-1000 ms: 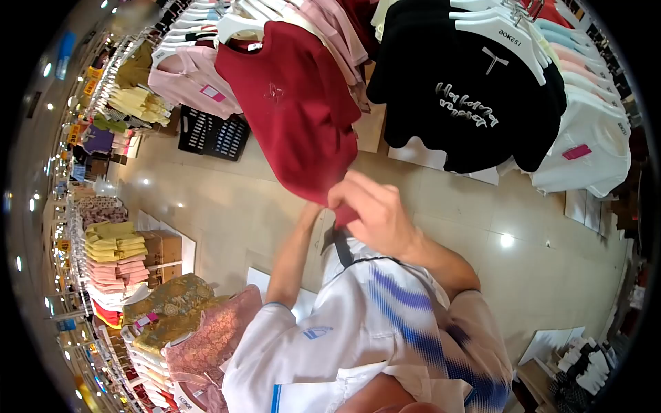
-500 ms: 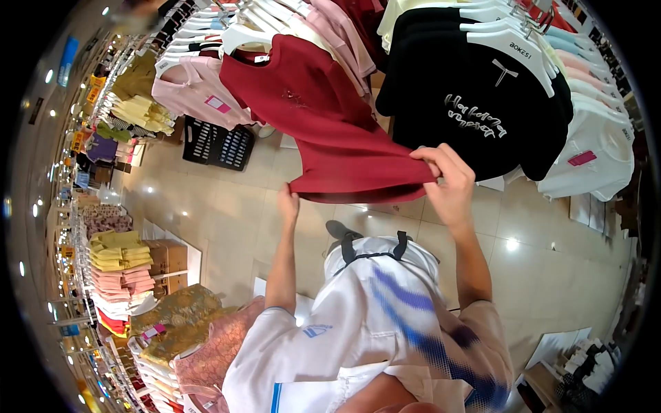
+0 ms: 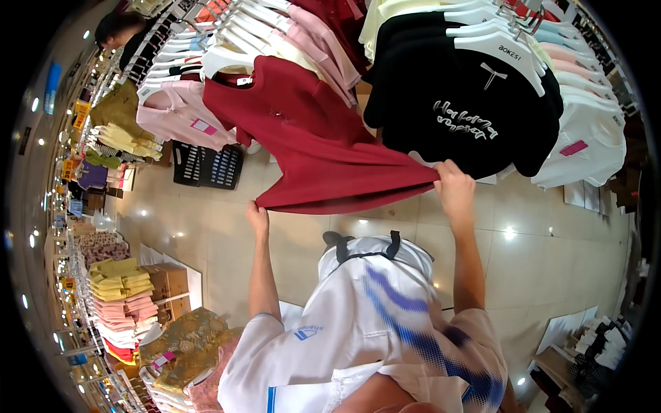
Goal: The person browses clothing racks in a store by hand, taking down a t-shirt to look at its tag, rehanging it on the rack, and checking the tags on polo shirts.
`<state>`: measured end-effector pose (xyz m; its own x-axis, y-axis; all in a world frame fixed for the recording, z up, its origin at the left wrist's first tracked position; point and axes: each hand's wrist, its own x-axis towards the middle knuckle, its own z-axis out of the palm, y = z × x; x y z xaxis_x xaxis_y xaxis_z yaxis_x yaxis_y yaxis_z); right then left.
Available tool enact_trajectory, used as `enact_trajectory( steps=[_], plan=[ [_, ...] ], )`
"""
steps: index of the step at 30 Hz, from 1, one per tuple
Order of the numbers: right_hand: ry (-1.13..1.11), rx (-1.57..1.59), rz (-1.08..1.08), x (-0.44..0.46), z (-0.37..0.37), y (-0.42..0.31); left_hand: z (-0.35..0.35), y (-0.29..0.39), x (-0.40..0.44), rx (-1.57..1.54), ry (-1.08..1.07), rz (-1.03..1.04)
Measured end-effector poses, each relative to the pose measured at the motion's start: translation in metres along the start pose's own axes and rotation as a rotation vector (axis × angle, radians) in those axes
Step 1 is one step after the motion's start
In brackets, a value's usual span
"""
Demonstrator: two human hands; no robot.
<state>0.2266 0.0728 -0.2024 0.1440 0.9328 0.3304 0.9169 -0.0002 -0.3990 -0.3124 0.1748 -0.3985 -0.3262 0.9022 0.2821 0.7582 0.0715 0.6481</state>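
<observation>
A dark red shirt (image 3: 310, 144) hangs from a white hanger (image 3: 227, 60) on the rack, its lower hem stretched wide towards me. My left hand (image 3: 257, 217) pinches the hem's left corner. The right corner of the hem is gripped by my right hand (image 3: 454, 187), close below a black shirt (image 3: 468, 103) with white lettering. Beside the red shirt on the left hangs a pale pink top (image 3: 182, 113) with a pink tag.
A black basket (image 3: 206, 165) stands on the tiled floor below the rack. White shirts (image 3: 585, 138) hang at the right. Folded clothes (image 3: 120, 289) and a patterned gold garment (image 3: 189, 344) are at the lower left. Another person (image 3: 124, 34) is at the upper left.
My hands, close together a second ago, have moved apart sideways, spreading the red shirt's hem between them. The other person's head has come into clearer view at the upper left.
</observation>
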Motion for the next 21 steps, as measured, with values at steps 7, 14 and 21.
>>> enact_trajectory(
  steps=[7, 14, 21],
  plan=[
    [-0.037, 0.190, -0.096, -0.017, 0.024, 0.007, 0.010, 0.028, -0.026, -0.251, -0.201, -0.424],
    [-0.143, 0.309, -0.214, -0.029, 0.026, -0.039, 0.001, 0.092, -0.014, -0.067, -0.733, 0.151],
    [-0.244, 0.307, -0.398, -0.036, 0.056, -0.067, -0.073, 0.315, 0.046, -0.730, -0.385, 0.211]
  ],
)
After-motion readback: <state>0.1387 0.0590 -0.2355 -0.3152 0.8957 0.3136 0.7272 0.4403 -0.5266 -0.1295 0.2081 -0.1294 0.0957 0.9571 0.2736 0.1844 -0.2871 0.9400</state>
